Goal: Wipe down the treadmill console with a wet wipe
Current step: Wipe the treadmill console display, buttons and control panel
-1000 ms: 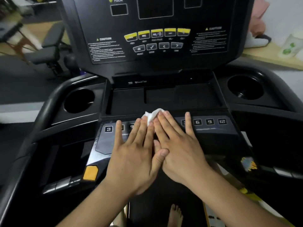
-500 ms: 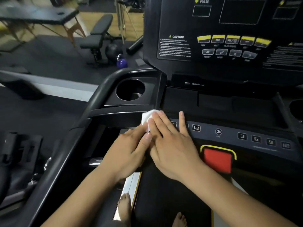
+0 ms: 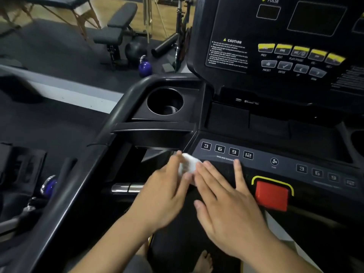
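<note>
Cup holder (image 3: 165, 101): round black recess, upper centre of the frame, above and well apart from the hands.
Side rail (image 3: 110, 133): thick black bar curving from upper centre down to lower left.
Red stop button (image 3: 271, 196): square, inside a yellow outline, just right of the right hand.
Number keys (image 3: 226, 150): row marked 3, 6, 9, 12, above the hands; a fan key (image 3: 274, 161) sits to their right.
Display panel (image 3: 285, 36): upper right, dark screens, yellow-topped buttons, a caution label.
Purple kettlebell (image 3: 145, 67): on the floor, upper centre-left, beside a black weight bench (image 3: 116, 30).
Bare foot (image 3: 203, 262): bottom centre, between the forearms.
Treadmill console (image 3: 275, 134): black, glossy, filling the right half of the frame.
Wet wipe (image 3: 189, 164): small white folded wad at the left end of the key strip, centre of the frame; partly hidden by fingertips and blurred.
Left hand (image 3: 163, 192): fingers extended, tips on the wipe's left side, pressing rather than clenching; blurred.
Right hand (image 3: 226, 201): flat, fingers spread, fingertips touching the wipe's right edge and the console face.
</note>
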`<action>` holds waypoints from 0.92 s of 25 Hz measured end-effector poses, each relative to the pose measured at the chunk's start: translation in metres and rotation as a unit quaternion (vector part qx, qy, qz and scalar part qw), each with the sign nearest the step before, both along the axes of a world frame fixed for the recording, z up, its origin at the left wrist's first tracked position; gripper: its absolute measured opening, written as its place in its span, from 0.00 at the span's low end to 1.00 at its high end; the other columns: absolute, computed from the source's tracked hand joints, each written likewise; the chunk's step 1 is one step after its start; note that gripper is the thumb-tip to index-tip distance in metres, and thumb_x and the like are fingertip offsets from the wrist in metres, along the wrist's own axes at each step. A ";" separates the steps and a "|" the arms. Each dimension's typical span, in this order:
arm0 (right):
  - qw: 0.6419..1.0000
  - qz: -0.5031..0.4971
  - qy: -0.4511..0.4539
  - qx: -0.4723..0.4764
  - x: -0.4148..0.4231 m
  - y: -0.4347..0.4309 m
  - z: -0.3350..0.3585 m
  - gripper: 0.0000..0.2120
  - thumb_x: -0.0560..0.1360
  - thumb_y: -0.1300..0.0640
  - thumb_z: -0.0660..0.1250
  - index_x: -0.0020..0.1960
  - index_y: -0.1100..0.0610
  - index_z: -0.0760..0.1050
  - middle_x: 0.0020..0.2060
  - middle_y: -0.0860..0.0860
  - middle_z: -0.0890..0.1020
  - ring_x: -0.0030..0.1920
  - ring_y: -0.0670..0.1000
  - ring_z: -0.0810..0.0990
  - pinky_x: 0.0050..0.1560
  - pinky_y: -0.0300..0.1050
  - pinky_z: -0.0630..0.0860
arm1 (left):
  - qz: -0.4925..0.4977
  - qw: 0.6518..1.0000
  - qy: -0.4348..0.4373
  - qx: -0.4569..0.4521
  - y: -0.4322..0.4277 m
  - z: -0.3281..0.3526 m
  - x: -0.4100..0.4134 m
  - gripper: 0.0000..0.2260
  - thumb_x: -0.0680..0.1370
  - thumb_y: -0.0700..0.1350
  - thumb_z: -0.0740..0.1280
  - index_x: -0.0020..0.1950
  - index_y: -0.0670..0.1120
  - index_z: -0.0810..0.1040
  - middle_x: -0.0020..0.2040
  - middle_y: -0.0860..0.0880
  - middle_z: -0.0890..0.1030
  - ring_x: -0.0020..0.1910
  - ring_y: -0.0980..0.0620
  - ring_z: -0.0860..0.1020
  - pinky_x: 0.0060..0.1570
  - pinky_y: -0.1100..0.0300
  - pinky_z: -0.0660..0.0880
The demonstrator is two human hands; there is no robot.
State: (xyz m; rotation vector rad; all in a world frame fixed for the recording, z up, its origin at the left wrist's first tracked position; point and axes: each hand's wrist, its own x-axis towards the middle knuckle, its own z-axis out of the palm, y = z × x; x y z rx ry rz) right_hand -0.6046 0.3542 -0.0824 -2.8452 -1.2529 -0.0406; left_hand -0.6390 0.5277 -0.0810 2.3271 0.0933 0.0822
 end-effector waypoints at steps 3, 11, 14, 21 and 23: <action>0.999 -0.035 0.002 -0.016 0.011 -0.002 0.003 0.29 0.80 0.44 0.50 0.75 0.59 0.64 0.75 0.54 0.64 0.77 0.52 0.57 0.72 0.70 0.52 | -0.031 0.997 -0.013 0.076 -0.006 0.000 0.030 0.13 0.83 0.47 0.56 0.68 0.48 0.66 0.71 0.42 0.72 0.56 0.44 0.79 0.45 0.60 0.70; 0.992 -0.123 -0.015 -0.032 0.028 -0.064 0.010 0.27 0.80 0.45 0.48 0.74 0.56 0.64 0.74 0.52 0.66 0.77 0.53 0.58 0.71 0.73 0.52 | -0.140 0.933 -0.103 0.314 -0.068 -0.011 0.036 0.25 0.83 0.50 0.49 0.76 0.38 0.63 0.77 0.34 0.61 0.78 0.38 0.55 0.74 0.42 0.60; 0.991 -0.122 -0.039 0.030 0.013 -0.081 0.017 0.24 0.79 0.47 0.53 0.69 0.58 0.71 0.70 0.51 0.73 0.75 0.52 0.63 0.70 0.72 0.57 | -0.152 0.923 -0.087 0.342 -0.084 -0.021 0.010 0.27 0.82 0.51 0.53 0.77 0.37 0.62 0.77 0.32 0.59 0.78 0.34 0.54 0.72 0.40 0.62; 0.991 -0.117 -0.002 0.063 0.007 -0.080 0.005 0.28 0.82 0.44 0.45 0.72 0.59 0.69 0.72 0.52 0.69 0.75 0.49 0.63 0.72 0.63 0.54 | -0.183 0.900 -0.105 0.381 -0.097 -0.017 0.025 0.30 0.80 0.51 0.50 0.76 0.32 0.58 0.76 0.30 0.58 0.76 0.32 0.55 0.72 0.37 0.62; 0.983 -0.174 -0.005 0.065 0.026 -0.094 0.007 0.30 0.83 0.42 0.40 0.73 0.57 0.67 0.73 0.51 0.68 0.74 0.47 0.62 0.73 0.63 0.53 | -0.200 0.895 -0.099 0.386 -0.118 -0.007 0.049 0.31 0.81 0.53 0.45 0.77 0.33 0.51 0.77 0.31 0.53 0.78 0.33 0.49 0.74 0.38 0.58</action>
